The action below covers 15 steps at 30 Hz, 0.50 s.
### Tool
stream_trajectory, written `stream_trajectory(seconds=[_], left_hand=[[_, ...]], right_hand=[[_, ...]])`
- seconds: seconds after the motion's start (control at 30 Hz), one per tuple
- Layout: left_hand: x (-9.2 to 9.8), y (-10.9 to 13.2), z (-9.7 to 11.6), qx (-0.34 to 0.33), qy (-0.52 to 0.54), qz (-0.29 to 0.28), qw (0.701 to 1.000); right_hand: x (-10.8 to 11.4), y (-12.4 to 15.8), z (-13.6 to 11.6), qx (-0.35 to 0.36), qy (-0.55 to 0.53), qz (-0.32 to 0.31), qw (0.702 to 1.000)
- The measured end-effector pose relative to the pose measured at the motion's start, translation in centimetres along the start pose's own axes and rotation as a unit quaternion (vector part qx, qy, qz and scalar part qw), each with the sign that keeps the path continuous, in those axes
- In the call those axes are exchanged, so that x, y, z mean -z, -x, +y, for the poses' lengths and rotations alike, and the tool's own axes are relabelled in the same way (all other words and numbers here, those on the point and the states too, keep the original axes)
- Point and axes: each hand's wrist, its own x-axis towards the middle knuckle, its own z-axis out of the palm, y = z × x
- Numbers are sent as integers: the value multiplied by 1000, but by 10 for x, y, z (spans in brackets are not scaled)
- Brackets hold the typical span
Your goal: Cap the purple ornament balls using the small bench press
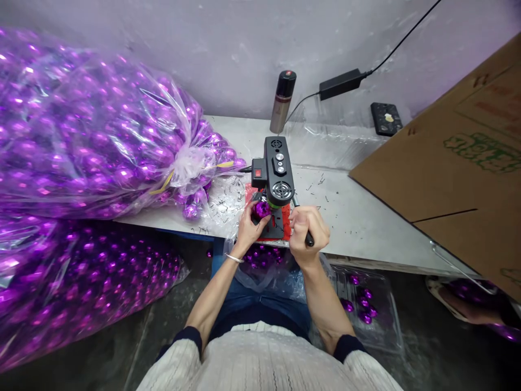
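In my left hand (249,228) is a shiny purple ball (261,209), held under the front of a small black bench drill press (279,169). The fingers wrap round the ball from the left. My right hand (308,231) is closed on the black-tipped lever handle (310,240) at the right side of the machine. The black base (277,227) stands on a red mat (286,213). Whether a bit touches the ball is hidden by the machine's head.
Clear bags of purple balls (89,130) crowd the left. A spray can (283,100), a power adapter (342,84) and a black phone-like object (386,119) lie at the back. A cardboard box (456,157) leans at right. Dark shavings litter the white table (345,217).
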Motion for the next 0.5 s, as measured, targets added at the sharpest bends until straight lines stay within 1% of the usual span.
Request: stream_trajectory(seconds=[0.1,0.27,0.33,0.5], left_hand=[[0,-2,-3,-30,-58,-1,998],[6,1,-8,-95,-102,-38,990],[8,3,-11,-119,-119,-42,985],[1,4,-17,-166,-129,-42,977]], right_hand=[[0,1,1,12,-2,1,1000],[0,4,3,17,3,3,1000],[0,6,3,17,5,1,1000],[2,6,4,19,12,-5,1000]])
